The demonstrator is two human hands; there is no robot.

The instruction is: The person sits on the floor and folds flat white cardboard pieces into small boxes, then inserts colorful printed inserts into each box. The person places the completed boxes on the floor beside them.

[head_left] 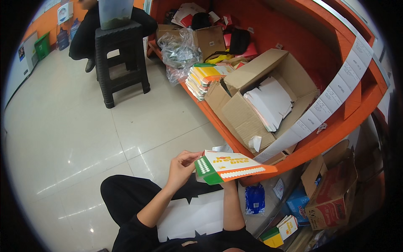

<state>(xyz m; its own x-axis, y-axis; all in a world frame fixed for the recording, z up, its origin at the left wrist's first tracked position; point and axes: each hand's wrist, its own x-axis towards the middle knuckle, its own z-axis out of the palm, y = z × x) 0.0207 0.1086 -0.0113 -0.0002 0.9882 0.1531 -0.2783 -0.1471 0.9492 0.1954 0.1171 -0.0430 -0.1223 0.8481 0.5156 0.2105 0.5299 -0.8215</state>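
A folded food carton (231, 166), white with orange and green sides and yellow lettering, is held up in front of my lap. My left hand (182, 166) pinches its left end, with the fingers bent around the edge. The right forearm (231, 206) reaches up behind the carton, which hides my right hand and its fingers. Across my lap lies a flat white carton blank (191, 218) with notched edges, blank side up.
On the orange shelf, an open cardboard box (243, 111) holds white blanks (270, 103). Beside it are stacked printed cartons (205, 77) and clear plastic (180, 52). A paper strip (331, 94) hangs down the shelf. Lower right are cartons (283, 230) and a box (331, 210). A black stool (119, 40) stands near another person.
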